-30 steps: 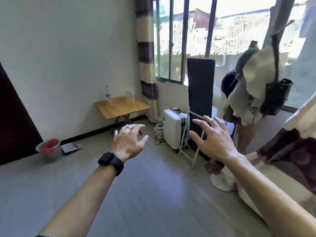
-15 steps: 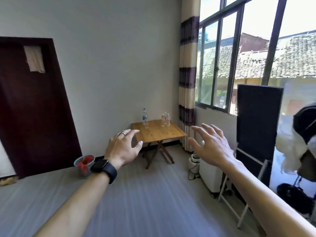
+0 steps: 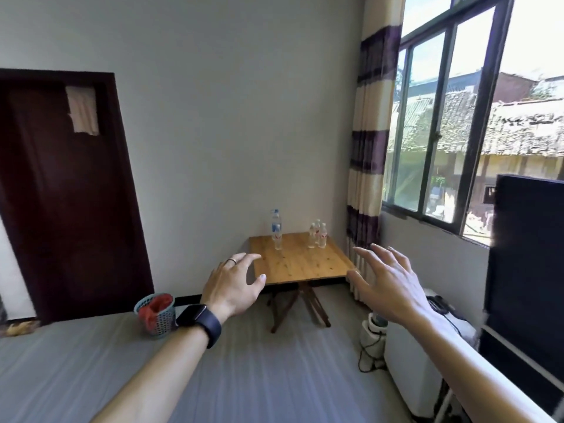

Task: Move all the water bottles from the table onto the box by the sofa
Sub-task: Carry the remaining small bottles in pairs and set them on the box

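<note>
A rectangular smartwatch (image 3: 191, 314) on a broad dark navy band (image 3: 211, 329) circles the left wrist; a thin silver ring (image 3: 231, 261) sits on one finger of the left hand (image 3: 232, 288). Both forearms (image 3: 158, 370) are bare.

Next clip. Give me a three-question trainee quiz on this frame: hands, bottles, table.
1. True or false: the left hand or the right hand grips a bottle.
2. On the table, the tall bottle stands: A) left of the small bottles; B) right of them; C) among them.
3. Fill in: the basket stands on the ____.
Key: 1 false, both hands are open and empty, short of the table; 2 A; 3 floor.
</note>
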Demonstrator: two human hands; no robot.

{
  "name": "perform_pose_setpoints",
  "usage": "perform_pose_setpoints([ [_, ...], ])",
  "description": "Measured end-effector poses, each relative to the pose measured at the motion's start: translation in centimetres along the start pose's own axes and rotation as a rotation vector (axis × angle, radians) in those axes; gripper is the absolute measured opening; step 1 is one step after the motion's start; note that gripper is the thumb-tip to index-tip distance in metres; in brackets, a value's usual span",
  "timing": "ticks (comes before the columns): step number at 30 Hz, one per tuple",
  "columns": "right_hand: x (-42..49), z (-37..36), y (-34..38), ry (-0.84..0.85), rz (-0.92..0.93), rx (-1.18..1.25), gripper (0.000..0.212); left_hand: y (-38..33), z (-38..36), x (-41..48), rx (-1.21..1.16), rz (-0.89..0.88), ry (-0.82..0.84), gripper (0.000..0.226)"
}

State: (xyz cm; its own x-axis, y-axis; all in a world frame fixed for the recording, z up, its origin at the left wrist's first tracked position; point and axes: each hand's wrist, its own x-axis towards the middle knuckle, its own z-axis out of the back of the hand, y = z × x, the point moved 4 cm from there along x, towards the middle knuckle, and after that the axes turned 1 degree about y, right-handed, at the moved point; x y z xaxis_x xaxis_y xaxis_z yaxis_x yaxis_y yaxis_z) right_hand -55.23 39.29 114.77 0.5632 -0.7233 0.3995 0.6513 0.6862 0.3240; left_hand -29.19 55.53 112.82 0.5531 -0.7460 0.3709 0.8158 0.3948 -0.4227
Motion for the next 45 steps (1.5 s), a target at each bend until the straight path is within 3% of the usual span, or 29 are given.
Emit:
perform_pose_setpoints([
  [13, 25.2, -9.1, -2.1, -0.056, -0.015, 0.001, 0.051, 6.2, -6.5, 27.5, 0.087, -0.052, -0.016, 0.048],
  [25, 45.6, -24.6, -8.0, 0.059, -0.034, 0.054, 0.052, 13.2, -18.6, 47.1, 0.127, 0.003, 0.077, 0.046],
  [35, 63.7, -36.4, -14.8, 0.159, -0.089, 0.124, 0.050, 17.9, -31.2, 63.3, 0.043, 0.133, 0.171, 0.044],
  [45, 78.0, -52.6, -21.3, 0.311, -0.183, 0.105, 0.052, 26.5, -49.3, 76.1, -0.139, 0.265, 0.396, 0.044],
])
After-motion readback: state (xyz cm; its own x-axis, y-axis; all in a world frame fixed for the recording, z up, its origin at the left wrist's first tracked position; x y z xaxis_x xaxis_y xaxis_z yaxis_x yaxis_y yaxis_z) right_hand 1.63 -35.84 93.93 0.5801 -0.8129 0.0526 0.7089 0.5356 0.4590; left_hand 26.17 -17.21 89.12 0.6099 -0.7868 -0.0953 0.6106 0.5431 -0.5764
